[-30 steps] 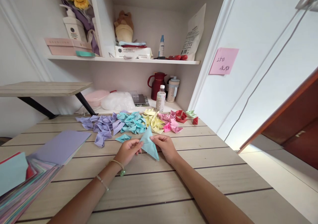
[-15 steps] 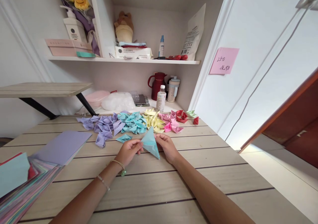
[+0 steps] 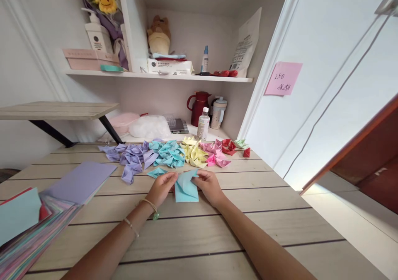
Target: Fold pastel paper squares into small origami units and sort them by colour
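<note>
A light blue piece of folded origami paper [image 3: 187, 189] is between my two hands above the slatted table. My left hand [image 3: 164, 185] pinches its upper left corner. My right hand [image 3: 209, 184] grips its upper right side, with the thumb in front. The lower part of the paper hangs as a squarish flap, and a raised fold slants across it. Just behind my left hand lies a blue paper boat [image 3: 157, 172]. Beyond it is a pile of blue paper boats [image 3: 169, 153], with purple boats [image 3: 133, 153] to its left and yellow boats [image 3: 194, 153] to its right.
Pink boats [image 3: 216, 151], red boats [image 3: 229, 146] and a green one [image 3: 241, 143] lie at the back right. Stacked coloured paper [image 3: 79, 178] covers the left side. A bottle [image 3: 203, 124] stands at the table's rear, near a red jug [image 3: 199, 106]. A small raised shelf [image 3: 59, 110] is at left.
The blue paper has gone from a pointed, upright triangle shape to a squarish shape with a flap hanging down. Both hands stay in nearly the same place. The view has shifted slightly.
</note>
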{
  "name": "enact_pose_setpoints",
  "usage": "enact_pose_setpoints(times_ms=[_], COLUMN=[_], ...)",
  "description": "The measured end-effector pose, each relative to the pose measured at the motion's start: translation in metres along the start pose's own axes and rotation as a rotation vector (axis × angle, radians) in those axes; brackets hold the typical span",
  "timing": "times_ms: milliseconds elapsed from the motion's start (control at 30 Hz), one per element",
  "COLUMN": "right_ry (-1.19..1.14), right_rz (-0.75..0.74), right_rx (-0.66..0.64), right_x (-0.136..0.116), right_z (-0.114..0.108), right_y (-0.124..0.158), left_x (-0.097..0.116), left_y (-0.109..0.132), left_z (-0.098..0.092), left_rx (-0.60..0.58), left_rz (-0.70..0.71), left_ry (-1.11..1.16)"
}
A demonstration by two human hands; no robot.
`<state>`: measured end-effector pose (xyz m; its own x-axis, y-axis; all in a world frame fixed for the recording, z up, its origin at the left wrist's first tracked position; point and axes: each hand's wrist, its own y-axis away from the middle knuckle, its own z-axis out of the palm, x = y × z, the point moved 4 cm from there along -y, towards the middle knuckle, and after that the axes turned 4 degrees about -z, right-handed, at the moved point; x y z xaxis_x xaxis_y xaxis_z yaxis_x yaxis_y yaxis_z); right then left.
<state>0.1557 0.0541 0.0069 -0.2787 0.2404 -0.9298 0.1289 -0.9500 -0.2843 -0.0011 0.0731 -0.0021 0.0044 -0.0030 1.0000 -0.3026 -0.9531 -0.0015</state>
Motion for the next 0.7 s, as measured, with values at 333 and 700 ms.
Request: enact_pose_setpoints(times_ms=[333, 700], right_ry=[-0.048, 0.072], right_rz=[0.034, -0.043], right_rx=[-0.144, -0.074], right_x=[0.0035, 0.0075], right_z=[0.0020, -0.0017], right_y=[-0.0010, -0.0032], left_x=[-0.0002, 0.0073], left_y=[0.0015, 0.0044], left_z=[-0.0022, 0.0002], left_rx=[0.048, 0.057], left_rz=[-0.007, 0.016], left_ry=[0.007, 0.142])
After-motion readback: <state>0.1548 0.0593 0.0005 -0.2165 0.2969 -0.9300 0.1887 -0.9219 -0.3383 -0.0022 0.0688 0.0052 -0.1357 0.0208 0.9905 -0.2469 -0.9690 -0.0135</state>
